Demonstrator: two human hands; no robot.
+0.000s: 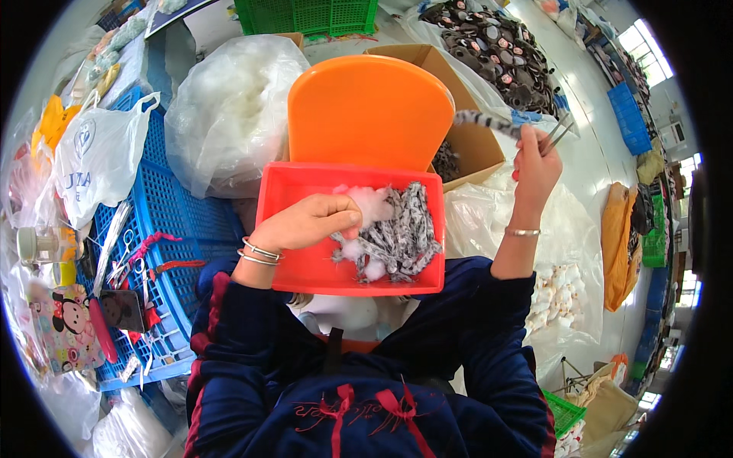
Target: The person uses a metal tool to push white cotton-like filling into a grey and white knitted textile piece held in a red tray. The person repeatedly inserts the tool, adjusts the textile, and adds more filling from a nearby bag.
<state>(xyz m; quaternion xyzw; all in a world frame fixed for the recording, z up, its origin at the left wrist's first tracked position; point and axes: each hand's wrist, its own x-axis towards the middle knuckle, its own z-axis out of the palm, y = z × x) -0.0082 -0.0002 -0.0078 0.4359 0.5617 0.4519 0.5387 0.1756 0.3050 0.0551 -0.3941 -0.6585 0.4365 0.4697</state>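
My right hand [537, 164] is raised at the right, over a cardboard box's edge. It grips metal tweezers [557, 136] and a thin grey-and-black striped plush tube [485, 120], which points left. My left hand [311, 222] hovers over the left part of a red plastic tray [273, 191], thumb and fingers pressed together. What it holds, if anything, is hidden. In the tray lie several striped plush pieces [408, 229] in a heap, with a tuft of white stuffing [369, 204] beside my left fingertips.
Behind the tray stands an orange stool seat [370, 111]. A clear bag of white stuffing [237, 107] is at the far left, and a cardboard box [477, 153] at the right. Blue crates [172, 198] hold scissors [126, 248] and a phone [122, 309].
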